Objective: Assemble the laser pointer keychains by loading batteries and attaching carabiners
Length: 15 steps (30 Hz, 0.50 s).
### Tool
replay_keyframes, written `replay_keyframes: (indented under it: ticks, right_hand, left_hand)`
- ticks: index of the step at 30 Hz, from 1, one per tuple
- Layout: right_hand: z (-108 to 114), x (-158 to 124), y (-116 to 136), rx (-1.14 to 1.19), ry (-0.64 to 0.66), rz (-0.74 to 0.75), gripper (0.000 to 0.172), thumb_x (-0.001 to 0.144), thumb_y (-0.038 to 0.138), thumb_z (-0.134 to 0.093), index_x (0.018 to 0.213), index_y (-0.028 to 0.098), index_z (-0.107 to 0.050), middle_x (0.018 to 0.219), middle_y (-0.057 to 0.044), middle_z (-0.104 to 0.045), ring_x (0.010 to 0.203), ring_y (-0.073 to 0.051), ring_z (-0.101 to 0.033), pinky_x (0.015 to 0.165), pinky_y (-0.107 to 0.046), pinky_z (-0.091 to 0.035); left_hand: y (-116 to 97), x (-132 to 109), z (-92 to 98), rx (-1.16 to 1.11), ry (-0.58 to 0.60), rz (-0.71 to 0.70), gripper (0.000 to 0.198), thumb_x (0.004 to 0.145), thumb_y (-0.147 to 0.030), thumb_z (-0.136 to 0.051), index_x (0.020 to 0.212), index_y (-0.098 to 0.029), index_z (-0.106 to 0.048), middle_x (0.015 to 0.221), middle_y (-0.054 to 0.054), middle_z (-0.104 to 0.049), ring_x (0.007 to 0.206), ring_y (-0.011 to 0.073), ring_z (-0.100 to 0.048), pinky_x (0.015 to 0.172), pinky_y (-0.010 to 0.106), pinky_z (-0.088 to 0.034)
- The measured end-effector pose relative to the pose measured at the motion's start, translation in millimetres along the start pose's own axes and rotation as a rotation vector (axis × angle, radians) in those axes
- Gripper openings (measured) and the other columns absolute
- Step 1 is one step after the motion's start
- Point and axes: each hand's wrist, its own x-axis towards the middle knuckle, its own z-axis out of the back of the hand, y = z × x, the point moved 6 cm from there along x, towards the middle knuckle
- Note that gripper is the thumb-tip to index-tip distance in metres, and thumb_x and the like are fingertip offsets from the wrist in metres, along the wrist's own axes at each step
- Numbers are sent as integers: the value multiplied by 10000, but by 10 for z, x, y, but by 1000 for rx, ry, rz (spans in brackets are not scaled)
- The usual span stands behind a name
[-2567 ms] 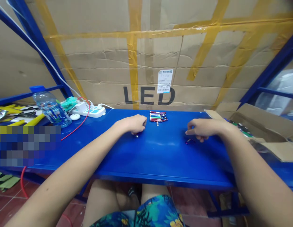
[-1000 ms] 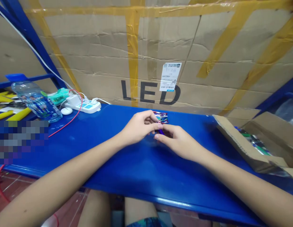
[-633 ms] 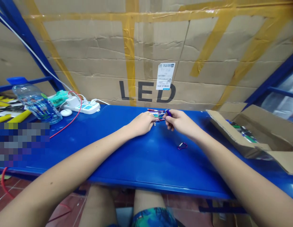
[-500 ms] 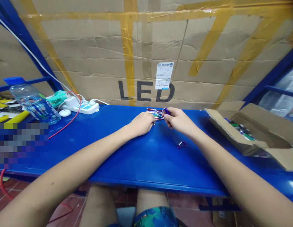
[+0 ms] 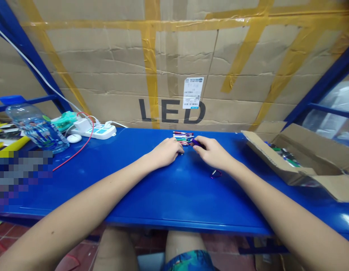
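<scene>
Several slim metallic sticks [image 5: 183, 137] in red, silver, green and blue lie side by side in a row near the back of the blue table; their exact kind is too small to tell. My right hand [image 5: 212, 152] is closed around a dark purple cylinder [image 5: 197, 143], whose end points toward the right side of this row. At the left end of the row rests my left hand [image 5: 167, 152], fingers curled down; a small dark object, too small to name, shows under its fingertips. A purple carabiner [image 5: 216, 174] lies on the table below my right hand.
An open cardboard box [image 5: 278, 160] holding colored sticks stands on the right. A water bottle [image 5: 36, 124], a white power strip [image 5: 99, 131] and a red cable [image 5: 75, 153] are on the left. Behind the table [image 5: 163, 199] rises a large taped carton [image 5: 120, 75].
The purple cylinder in my right hand has tipped from steeply raised to flatter, beside the row. My left fingers have drawn slightly down and off the sticks, showing more of them.
</scene>
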Motion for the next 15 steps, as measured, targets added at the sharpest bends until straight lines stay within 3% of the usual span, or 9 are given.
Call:
replay_keyframes:
  ticks: [7, 15]
  right_hand:
    - [-25, -26, -65, -46, 4, -22, 161, 892, 260, -538, 857, 170, -668, 901, -73, -669, 819, -203, -579, 738, -315, -418]
    - [-109, -36, -196, -11, 123, -8, 168, 817, 286, -666, 924, 188, -751, 848, -36, -656, 793, -189, -589, 752, -319, -457]
  left_hand:
    - [-118, -134, 15, -124, 24, -66, 346, 895, -47, -469, 1055, -143, -761, 1090, 110, -744, 1015, 215, -673, 948, 337, -487]
    - [-132, -159, 1, -169, 32, -57, 292, 861, -18, -499, 918, -158, -750, 971, 78, -731, 917, 188, -662, 872, 300, -495]
